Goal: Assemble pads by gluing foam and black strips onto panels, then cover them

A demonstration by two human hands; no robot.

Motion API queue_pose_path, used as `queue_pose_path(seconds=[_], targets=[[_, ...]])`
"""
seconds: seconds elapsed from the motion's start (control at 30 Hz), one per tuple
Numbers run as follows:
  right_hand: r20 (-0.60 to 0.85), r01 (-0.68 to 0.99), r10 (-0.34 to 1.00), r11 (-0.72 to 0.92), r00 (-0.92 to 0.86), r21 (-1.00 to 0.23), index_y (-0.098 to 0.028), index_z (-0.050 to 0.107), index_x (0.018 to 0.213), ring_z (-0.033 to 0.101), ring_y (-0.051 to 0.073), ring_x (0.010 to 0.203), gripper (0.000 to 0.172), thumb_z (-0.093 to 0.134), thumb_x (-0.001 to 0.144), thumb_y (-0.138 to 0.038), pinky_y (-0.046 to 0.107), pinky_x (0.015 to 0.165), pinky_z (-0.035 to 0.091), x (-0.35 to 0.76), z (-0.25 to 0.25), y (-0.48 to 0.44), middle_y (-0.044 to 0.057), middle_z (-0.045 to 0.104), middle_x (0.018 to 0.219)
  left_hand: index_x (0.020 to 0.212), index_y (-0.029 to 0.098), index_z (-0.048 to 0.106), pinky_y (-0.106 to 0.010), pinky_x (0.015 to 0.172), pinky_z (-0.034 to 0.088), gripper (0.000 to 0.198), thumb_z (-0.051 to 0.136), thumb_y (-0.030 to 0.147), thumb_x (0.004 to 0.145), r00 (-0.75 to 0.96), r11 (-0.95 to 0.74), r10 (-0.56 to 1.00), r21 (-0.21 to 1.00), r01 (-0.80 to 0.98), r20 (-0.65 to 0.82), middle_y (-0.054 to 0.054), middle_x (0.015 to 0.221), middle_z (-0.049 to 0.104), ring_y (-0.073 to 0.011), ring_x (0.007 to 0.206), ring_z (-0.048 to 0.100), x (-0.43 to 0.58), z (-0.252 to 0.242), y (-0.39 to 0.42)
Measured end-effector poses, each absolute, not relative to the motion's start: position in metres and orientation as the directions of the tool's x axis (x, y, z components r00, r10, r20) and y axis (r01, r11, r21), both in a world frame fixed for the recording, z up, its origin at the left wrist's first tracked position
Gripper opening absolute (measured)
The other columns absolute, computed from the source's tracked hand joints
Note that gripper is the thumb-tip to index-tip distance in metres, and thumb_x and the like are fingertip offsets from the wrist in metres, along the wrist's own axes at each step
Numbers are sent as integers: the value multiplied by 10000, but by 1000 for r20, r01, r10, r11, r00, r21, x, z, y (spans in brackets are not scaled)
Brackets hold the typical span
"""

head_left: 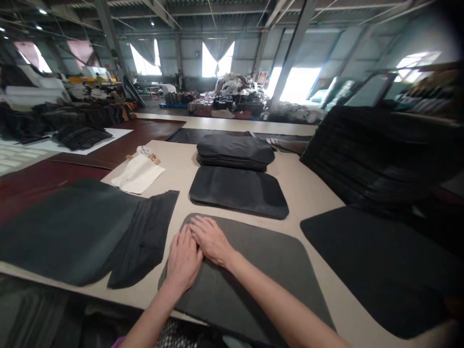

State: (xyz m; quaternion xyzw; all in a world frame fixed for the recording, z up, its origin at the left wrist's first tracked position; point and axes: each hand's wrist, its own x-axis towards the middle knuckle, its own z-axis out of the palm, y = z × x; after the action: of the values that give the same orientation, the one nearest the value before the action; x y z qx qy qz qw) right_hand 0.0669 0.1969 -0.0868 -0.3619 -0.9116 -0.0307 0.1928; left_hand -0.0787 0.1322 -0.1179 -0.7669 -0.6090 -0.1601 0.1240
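Note:
A grey rounded fabric panel (261,270) lies on the beige table (319,188) right in front of me. My left hand (184,261) rests flat on its near left part, fingers stretched out. My right hand (210,239) lies flat beside it, fingers extended toward the panel's far left corner, slightly overlapping the left hand's fingertips. Neither hand holds anything.
A black panel (239,191) lies just beyond, with a stack of black panels (235,152) behind it. Dark fabric (83,232) spreads at left, a white bag (137,174) beyond it. A tall black stack (377,154) and a black piece (373,266) sit right.

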Motion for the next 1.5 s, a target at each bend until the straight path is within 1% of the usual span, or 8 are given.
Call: queue_pose_path(seconds=[0.07, 0.17, 0.67, 0.87, 1.03, 1.2, 1.4, 1.5], targets=[[362, 663, 648, 742, -670, -100, -190, 506, 1468, 371, 179, 1429, 439, 378, 1113, -414, 370, 1199, 271, 76, -91, 187, 48, 505, 1502, 1475, 86, 483, -491, 1186, 339, 548, 421, 350, 998, 231, -242, 899, -17, 970, 371, -163, 1581, 422, -299, 1486, 363, -80, -120, 132], [361, 704, 696, 697, -620, -135, -154, 508, 1469, 362, 226, 1442, 531, 390, 1093, -511, 417, 1195, 288, 89, -97, 179, 94, 459, 1534, 1535, 121, 408, -487, 1185, 342, 591, 420, 352, 991, 241, -244, 907, -36, 969, 346, -143, 1618, 360, -291, 1491, 357, -83, -120, 132], [258, 898, 890, 418, -375, -137, -46, 390, 1540, 254, 314, 1495, 751, 437, 1044, -608, 516, 1202, 284, 163, -90, 129, 201, 305, 1595, 1525, 157, 431, -496, 1154, 383, 599, 358, 498, 1038, 314, -307, 887, -76, 949, 339, -147, 1613, 365, -295, 1480, 378, -75, -101, 139], [282, 846, 852, 500, -441, -187, -210, 443, 1531, 270, 306, 1485, 605, 446, 1053, -581, 526, 1204, 252, 155, -88, 132, 106, 365, 1590, 1533, 175, 414, -454, 1172, 359, 553, 314, 443, 1060, 482, -487, 824, -61, 871, 299, -103, 1604, 394, -237, 1481, 383, -62, -94, 176], [307, 866, 874, 451, -377, -218, -213, 451, 1524, 247, 332, 1491, 603, 469, 1045, -578, 546, 1206, 225, 156, -93, 129, 128, 328, 1606, 1557, 188, 370, -472, 1177, 330, 599, 329, 502, 1048, 531, -530, 803, -84, 844, 271, -89, 1628, 344, -249, 1501, 344, -66, -106, 183], [301, 862, 877, 449, -375, -233, -158, 440, 1527, 210, 317, 1508, 633, 473, 1046, -569, 519, 1218, 223, 157, -92, 126, 165, 267, 1623, 1569, 129, 325, -504, 1159, 342, 687, 306, 564, 1037, 469, -472, 837, -59, 879, 283, -126, 1595, 406, -269, 1468, 393, -61, -110, 181], [337, 858, 868, 455, -366, -238, -80, 433, 1512, 257, 302, 1492, 676, 496, 1040, -559, 480, 1219, 256, 157, -92, 127, 189, 342, 1585, 1476, 130, 490, -559, 1084, 394, 648, 337, 564, 1019, 429, -424, 840, -92, 901, 331, -168, 1580, 420, -336, 1435, 417, -44, -107, 187], [367, 859, 857, 460, -362, -224, -132, 547, 1418, 385, 237, 1421, 468, 527, 1058, -431, 393, 1182, 332, 169, -90, 133, 132, 479, 1509, 1405, 113, 566, -575, 1095, 376, 587, 355, 507, 1024, 425, -427, 820, -85, 900, 383, -190, 1545, 465, -353, 1438, 408, -32, -102, 188]])
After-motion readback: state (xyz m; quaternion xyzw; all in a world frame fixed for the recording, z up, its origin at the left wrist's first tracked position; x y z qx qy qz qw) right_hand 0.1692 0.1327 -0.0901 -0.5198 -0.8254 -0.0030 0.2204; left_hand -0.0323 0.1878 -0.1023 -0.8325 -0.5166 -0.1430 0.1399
